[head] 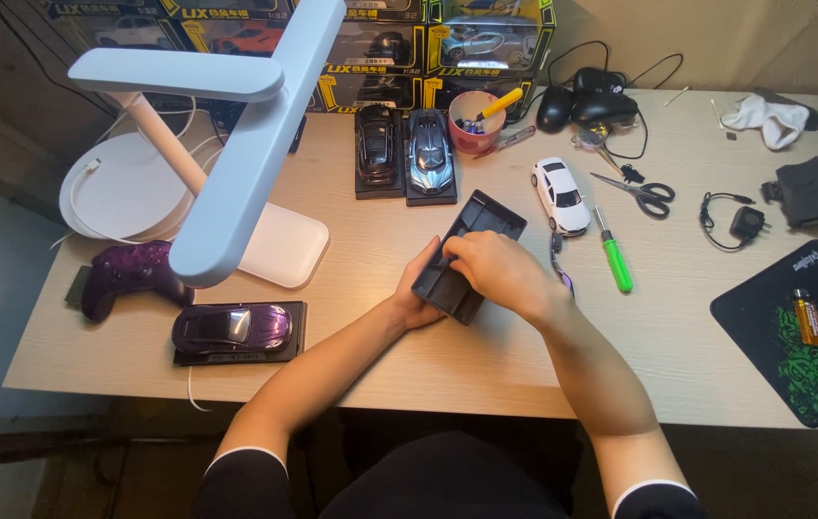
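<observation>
A black rectangular plastic base (471, 231) lies tilted on the wooden desk (486, 356), its underside up. My left hand (418, 293) grips its near left edge. Over its near end, my right hand (495, 274) presses with fingers curled; what the fingers hold is hidden. A white model car (561, 195) stands loose just right of the base. Beside my right wrist a purple-handled tool (561, 272) pokes out, and a green-handled screwdriver (612, 253) lies farther right.
Two dark model cars on bases (407, 154) stand behind, a purple one (234, 329) at the left. A white desk lamp (226, 144), purple game controller (125, 274), scissors (641, 192), pink cup (476, 120), computer mice (582, 104), a mouse pad (803, 332) with a lighter, and boxed cars are around.
</observation>
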